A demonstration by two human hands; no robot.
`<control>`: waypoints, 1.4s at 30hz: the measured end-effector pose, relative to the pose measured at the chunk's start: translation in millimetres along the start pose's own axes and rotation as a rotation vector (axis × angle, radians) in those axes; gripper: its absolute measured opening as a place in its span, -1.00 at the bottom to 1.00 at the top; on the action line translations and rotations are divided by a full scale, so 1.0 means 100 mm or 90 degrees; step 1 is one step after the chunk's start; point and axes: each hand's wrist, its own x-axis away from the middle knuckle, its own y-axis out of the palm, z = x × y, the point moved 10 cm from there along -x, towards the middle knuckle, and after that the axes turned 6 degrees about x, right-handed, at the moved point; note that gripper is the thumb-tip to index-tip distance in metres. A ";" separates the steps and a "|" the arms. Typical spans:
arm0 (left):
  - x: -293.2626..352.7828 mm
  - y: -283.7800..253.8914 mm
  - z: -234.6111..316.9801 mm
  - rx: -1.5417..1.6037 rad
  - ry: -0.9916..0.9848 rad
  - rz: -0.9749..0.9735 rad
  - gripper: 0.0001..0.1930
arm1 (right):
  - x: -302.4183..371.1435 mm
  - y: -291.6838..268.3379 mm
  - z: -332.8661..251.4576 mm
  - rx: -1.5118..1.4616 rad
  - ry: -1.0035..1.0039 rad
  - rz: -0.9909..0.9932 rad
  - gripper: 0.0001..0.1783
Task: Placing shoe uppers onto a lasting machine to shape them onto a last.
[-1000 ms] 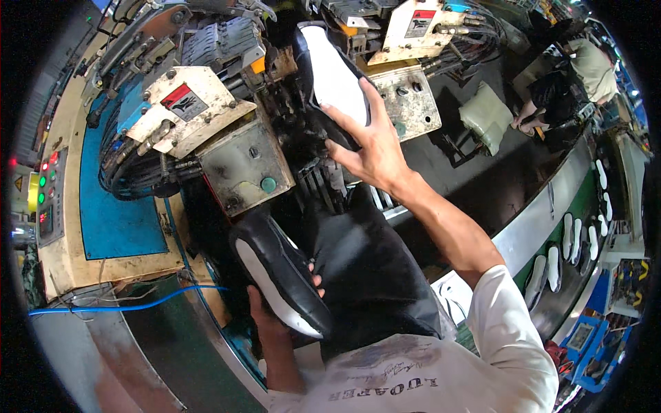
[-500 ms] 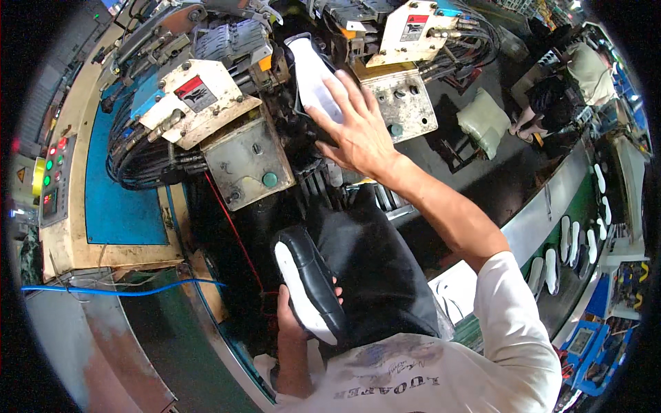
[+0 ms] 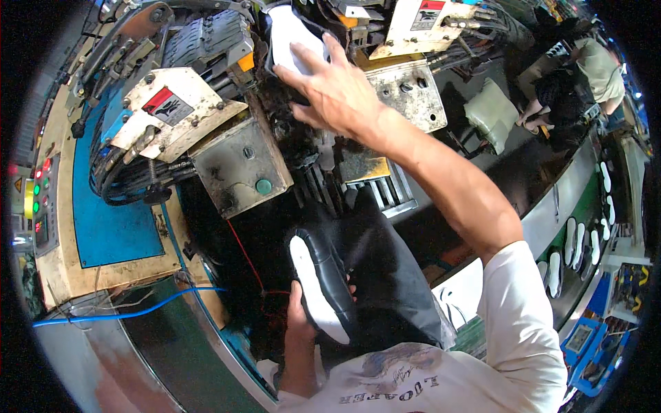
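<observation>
Here, a black shoe upper [image 3: 330, 268] lies near in the left hand [image 3: 298, 318], a second shoe [image 3: 292, 29] far, under the right hand [image 3: 341, 96].
Left thumb and fingers wrap the near one, long axis slanting far left to near right; the right fingers spread loosely, unclasped, over the second's white underside between two machine guards [image 3: 196, 113].

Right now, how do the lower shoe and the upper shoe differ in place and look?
The lower shoe is in the left grip; the upper shoe is at the machine, under the spread right grip. The lower shoe shows much black beside white; the upper shoe shows mostly white. Both show white underneath.
</observation>
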 end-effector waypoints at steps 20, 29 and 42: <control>-0.60 -0.14 0.34 -0.084 0.000 0.116 -0.04 | -0.78 -0.12 0.23 0.005 -0.003 0.000 -0.29; -0.63 0.19 0.58 -0.149 0.096 0.156 -0.15 | 0.65 -0.23 0.15 -0.400 0.190 -0.010 -0.18; -0.22 0.54 -0.28 -0.467 0.226 0.118 -0.44 | 4.01 -0.45 -1.58 -1.040 0.699 -0.106 -0.11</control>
